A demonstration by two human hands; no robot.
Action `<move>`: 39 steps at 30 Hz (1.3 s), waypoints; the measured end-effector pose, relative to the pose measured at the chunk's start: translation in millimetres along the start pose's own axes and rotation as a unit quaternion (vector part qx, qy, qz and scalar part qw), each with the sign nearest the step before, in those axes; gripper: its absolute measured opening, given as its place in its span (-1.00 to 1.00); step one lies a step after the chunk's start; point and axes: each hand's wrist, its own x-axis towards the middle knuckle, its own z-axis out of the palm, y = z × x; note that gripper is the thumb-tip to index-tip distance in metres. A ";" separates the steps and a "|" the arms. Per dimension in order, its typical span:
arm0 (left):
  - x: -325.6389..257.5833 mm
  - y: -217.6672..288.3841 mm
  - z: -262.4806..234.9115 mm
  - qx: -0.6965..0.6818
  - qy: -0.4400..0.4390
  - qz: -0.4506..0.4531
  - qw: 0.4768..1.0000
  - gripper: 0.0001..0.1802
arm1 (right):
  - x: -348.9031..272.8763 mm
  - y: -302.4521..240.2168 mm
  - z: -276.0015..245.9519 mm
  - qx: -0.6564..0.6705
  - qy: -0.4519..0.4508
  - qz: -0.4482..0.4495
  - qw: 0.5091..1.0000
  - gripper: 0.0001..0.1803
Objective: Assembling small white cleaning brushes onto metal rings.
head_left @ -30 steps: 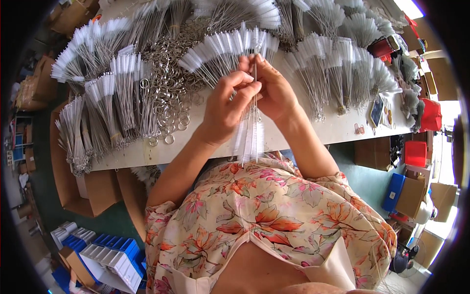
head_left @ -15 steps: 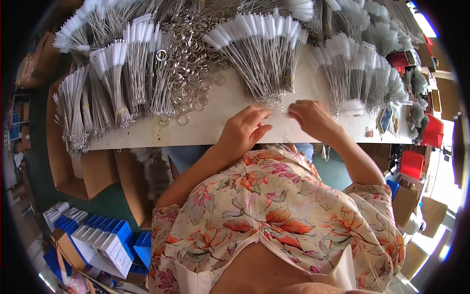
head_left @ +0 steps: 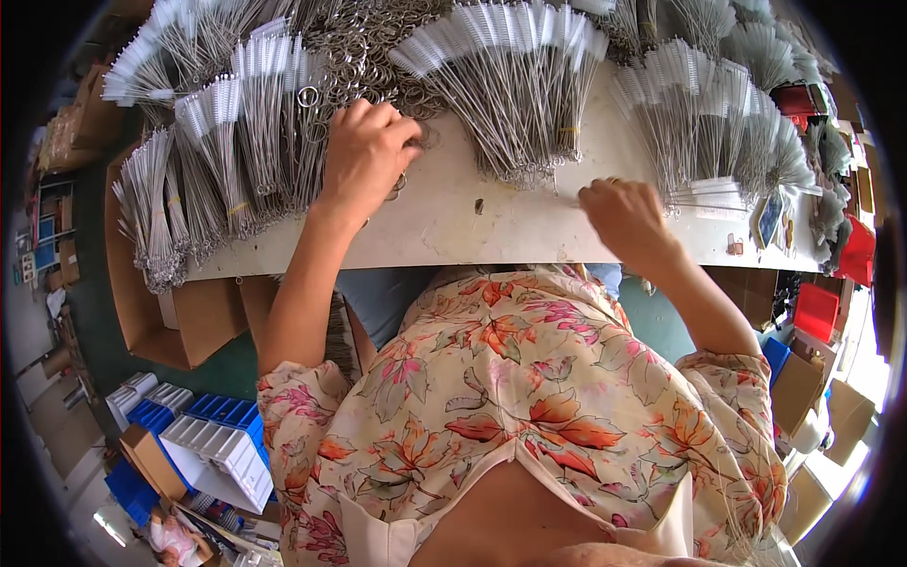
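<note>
My left hand (head_left: 370, 151) reaches over the near edge of a heap of metal split rings (head_left: 364, 61), its fingers curled together. Whatever those fingers hold, if anything, is hidden. To the right, my right hand (head_left: 624, 213) is closed in a pinch above the table's front part. White-bristled wire brushes (head_left: 709, 197) stick out sideways beyond this hand and seem to be in its grip; their stems are mostly covered. Between and beyond my hands lies a fanned bunch of wire brushes (head_left: 515, 85), bristles away from me and looped ends toward me.
More brush bunches lie on the white table (head_left: 444, 222) at left (head_left: 222, 142) and right (head_left: 694, 113). A small dark piece (head_left: 479, 205) is on the tabletop. Cardboard boxes (head_left: 179, 317) stand below at left, near white and blue bins (head_left: 217, 458). Another person (head_left: 175, 541) shows at lower left.
My left hand has moved from the front middle of the table up and left to the ring heap. My right hand has shifted slightly right. The view has shifted a little.
</note>
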 end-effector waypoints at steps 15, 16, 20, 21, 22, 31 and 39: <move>-7.6 56.1 -39.7 -0.675 0.156 -0.209 0.690 -0.84 | 75.3 -59.9 -60.3 0.621 0.222 -0.015 0.752 -0.88; -7.2 62.5 -41.9 -0.673 0.160 -0.211 0.690 -0.84 | 78.7 -62.8 -60.6 0.608 0.255 -0.055 0.750 -0.89; -8.8 67.5 -41.8 -0.518 0.233 -0.163 0.807 -0.85 | 79.0 -77.3 -61.8 0.548 0.281 -0.128 0.777 -0.90; -10.2 67.3 -42.7 -0.611 0.214 -0.168 0.743 -0.85 | 77.3 -83.1 -63.8 0.524 0.320 -0.130 0.778 -0.90; -11.2 67.1 -44.0 -0.697 0.191 -0.170 0.670 -0.84 | 76.4 -82.9 -62.4 0.525 0.320 -0.129 0.778 -0.90; -18.9 53.1 -81.3 -0.666 0.028 -0.167 0.726 -0.75 | 80.5 -75.7 -60.0 0.166 0.433 -0.278 0.841 -0.79; -23.0 67.6 -82.6 -0.310 0.274 -0.016 0.910 -0.66 | 79.7 -84.0 -82.3 0.649 0.205 -0.050 0.731 -0.88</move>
